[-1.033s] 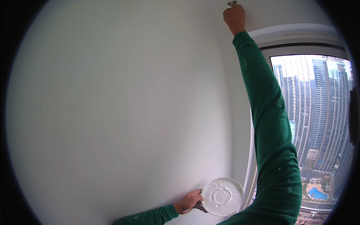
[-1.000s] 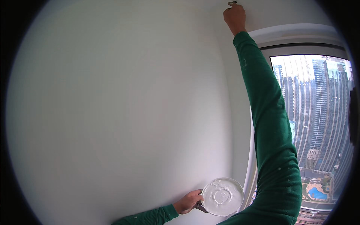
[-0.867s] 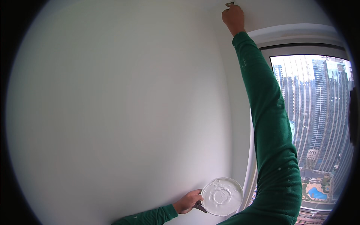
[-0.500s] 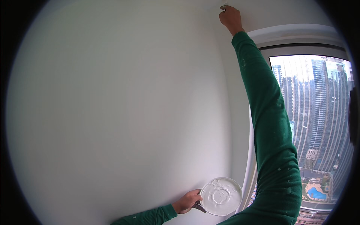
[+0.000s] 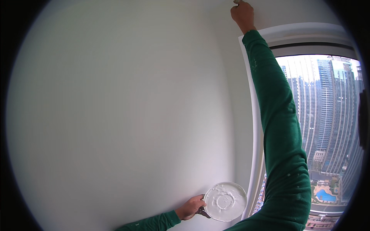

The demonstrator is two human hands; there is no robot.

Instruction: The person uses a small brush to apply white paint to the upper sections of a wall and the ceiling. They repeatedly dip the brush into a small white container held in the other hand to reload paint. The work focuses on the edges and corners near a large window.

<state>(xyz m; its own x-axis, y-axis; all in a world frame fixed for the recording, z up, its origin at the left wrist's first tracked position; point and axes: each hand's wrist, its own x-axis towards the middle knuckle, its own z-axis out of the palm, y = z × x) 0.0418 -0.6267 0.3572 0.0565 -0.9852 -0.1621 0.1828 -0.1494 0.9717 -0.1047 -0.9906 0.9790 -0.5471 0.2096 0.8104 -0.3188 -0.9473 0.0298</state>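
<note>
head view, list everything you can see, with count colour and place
wall: one, white, fills the left and middle
window frame: one, white, right of the wall
window: one, right side, tall grey towers and a blue pool outside
round plate: one, white, smeared with white paste, bottom middle by the frame
small tool: one, pale, at the top edge, mostly hidden
left hand: grips the plate by a dark handle, green sleeve
right hand: raised to the top of the wall, closed on the small tool, green sleeve with white flecks

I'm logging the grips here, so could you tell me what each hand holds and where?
Left hand grips the round white plate by its dark handle. Right hand holds a small tool, mostly hidden.
</note>
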